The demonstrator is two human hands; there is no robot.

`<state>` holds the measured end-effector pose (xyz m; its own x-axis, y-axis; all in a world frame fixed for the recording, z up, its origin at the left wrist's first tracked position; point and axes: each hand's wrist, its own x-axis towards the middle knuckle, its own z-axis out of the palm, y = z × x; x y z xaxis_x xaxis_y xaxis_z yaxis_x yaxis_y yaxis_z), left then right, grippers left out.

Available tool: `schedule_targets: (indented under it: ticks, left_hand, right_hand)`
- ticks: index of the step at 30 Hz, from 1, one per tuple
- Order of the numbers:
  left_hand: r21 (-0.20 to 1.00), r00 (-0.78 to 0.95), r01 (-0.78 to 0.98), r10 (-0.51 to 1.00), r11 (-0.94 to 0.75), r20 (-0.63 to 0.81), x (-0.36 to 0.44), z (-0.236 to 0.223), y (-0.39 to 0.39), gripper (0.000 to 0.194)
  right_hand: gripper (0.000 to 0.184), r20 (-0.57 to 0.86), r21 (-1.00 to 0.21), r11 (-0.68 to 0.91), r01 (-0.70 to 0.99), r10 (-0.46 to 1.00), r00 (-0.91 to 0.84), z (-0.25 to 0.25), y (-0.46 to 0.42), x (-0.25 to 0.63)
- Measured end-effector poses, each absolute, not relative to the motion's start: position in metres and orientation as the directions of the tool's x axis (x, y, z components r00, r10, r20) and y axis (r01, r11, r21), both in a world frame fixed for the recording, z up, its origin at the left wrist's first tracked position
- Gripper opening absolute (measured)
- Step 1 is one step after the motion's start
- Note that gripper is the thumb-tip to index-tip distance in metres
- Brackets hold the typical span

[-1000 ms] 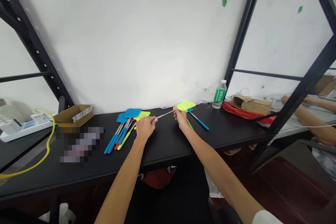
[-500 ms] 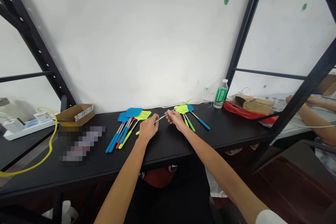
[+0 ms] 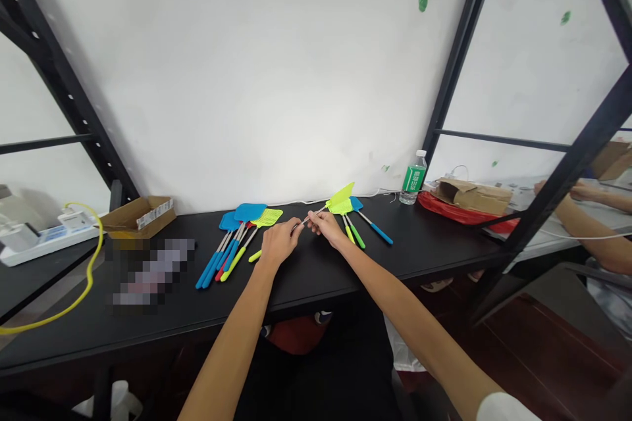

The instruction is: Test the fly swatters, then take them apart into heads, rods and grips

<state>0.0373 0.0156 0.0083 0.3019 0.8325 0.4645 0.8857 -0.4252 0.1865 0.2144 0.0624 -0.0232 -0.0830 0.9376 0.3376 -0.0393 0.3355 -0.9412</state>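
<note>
A yellow-green fly swatter point(image 3: 342, 195) is held between my two hands over the table, its head tilted up to the right. My left hand point(image 3: 280, 240) is closed round its thin metal shaft, and the grip end pokes out on the left below that hand. Close beside it, my right hand point(image 3: 323, 225) pinches the same shaft with its fingertips. Left of my hands lies a bunch of fly swatters point(image 3: 232, 247) with blue, red and yellow-green handles. To the right lie several more, including a blue-handled fly swatter point(image 3: 378, 228) and a green handle point(image 3: 358, 237).
A water bottle point(image 3: 413, 179) stands at the back right, near a cardboard box point(image 3: 474, 196) on red plastic point(image 3: 444, 210). An open carton point(image 3: 141, 217), a power strip point(image 3: 49, 240) and a yellow cable point(image 3: 91, 270) are at left. Another person's arm point(image 3: 587, 223) shows far right.
My right hand has slid down the shaft from near the swatter's head toward my left hand. The head has turned from lying flat to tilted up, uncovering the swatters on the right.
</note>
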Motion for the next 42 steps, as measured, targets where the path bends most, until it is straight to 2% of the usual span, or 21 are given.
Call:
schedule_targets:
  ticks: [10,24,27,34,38,42]
  left_hand:
    - [0.178,0.297,0.889,0.826,-0.423,0.479,0.038,0.008,0.018,0.041]
    - [0.166,0.308,0.885,0.815,-0.434,0.490,0.039,0.008,0.018,0.042]
    - [0.168,0.303,0.888,0.820,-0.428,0.486,0.035,0.007,0.019,0.040]
    - [0.174,0.290,0.885,0.804,-0.432,0.519,0.032,0.009,0.014,0.031]
    - [0.178,0.321,0.862,0.783,-0.474,0.532,0.037,0.010,0.011,0.021]
    - [0.170,0.333,0.857,0.775,-0.486,0.537,0.037,0.009,0.012,0.019]
  right_hand:
    - [0.048,0.321,-0.935,0.339,-0.102,0.934,0.155,-0.017,0.065,0.222]
    - [0.047,0.293,-0.921,0.351,-0.166,0.910,0.294,-0.013,0.067,0.230]
    - [0.048,0.285,-0.931,0.329,-0.159,0.926,0.247,-0.013,0.065,0.230]
    - [0.054,0.245,-0.964,0.242,-0.108,0.970,-0.008,-0.015,0.059,0.225]
    - [0.055,0.268,-0.963,0.267,-0.027,0.950,-0.162,-0.016,0.055,0.217]
    - [0.057,0.274,-0.951,0.299,0.085,0.935,-0.227,-0.015,0.050,0.214]
